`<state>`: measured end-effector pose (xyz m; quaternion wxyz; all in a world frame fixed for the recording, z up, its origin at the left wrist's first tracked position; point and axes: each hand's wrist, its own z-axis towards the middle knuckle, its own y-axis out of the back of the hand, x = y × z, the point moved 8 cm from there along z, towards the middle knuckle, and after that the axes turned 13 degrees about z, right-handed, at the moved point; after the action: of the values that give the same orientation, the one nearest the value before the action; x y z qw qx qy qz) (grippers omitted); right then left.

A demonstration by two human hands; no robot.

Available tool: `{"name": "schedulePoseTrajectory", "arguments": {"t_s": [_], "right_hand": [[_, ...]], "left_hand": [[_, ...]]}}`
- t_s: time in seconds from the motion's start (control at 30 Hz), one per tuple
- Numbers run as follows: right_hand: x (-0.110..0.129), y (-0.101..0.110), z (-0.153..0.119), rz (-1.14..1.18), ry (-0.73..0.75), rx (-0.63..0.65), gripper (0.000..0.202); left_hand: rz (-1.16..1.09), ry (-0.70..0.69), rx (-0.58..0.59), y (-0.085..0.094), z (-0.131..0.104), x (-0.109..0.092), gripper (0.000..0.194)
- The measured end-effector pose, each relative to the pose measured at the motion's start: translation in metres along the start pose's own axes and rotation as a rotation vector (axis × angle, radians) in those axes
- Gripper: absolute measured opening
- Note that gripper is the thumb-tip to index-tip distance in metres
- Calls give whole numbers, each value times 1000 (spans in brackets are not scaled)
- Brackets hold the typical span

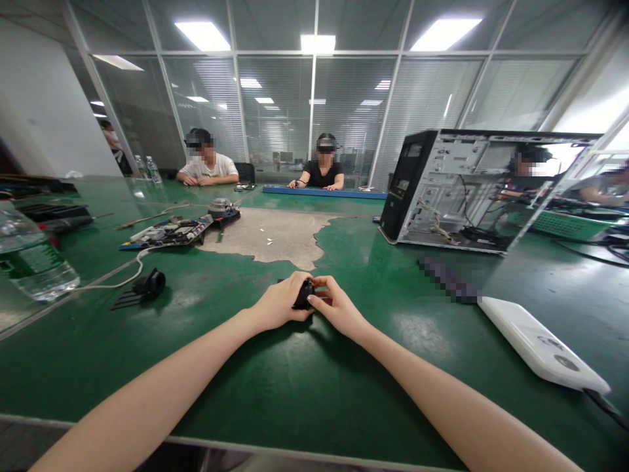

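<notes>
A small black part (303, 295) is held between my two hands, just above the green table (295, 393) near the middle of the view. My left hand (280, 301) wraps round it from the left. From the right, my right hand (337, 303) grips its edge with thumb and fingers. The fingers cover much of the part, so its full shape is hidden. Another black part with a round end and flat prongs (150, 284) lies on the table to the left of my hands.
A water bottle (34, 255) and a circuit board (171, 231) are at left. An open computer case (457, 190) stands at right, behind a white power bank (540, 341) with a cable. People sit across the table and at far right.
</notes>
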<state>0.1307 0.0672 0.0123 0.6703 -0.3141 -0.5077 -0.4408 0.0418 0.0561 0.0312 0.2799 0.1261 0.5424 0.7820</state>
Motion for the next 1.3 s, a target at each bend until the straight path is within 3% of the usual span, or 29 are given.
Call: {"name": "schedulePoseTrajectory", "arguments": {"t_s": [0.2, 1.3], "right_hand": [[8, -6, -3, 44, 23, 60, 21], [1, 1, 1, -3, 15, -18, 22]], "left_hand": [[-11, 7, 4, 1, -1, 0, 54], [-42, 7, -11, 1, -1, 1, 53]]}}
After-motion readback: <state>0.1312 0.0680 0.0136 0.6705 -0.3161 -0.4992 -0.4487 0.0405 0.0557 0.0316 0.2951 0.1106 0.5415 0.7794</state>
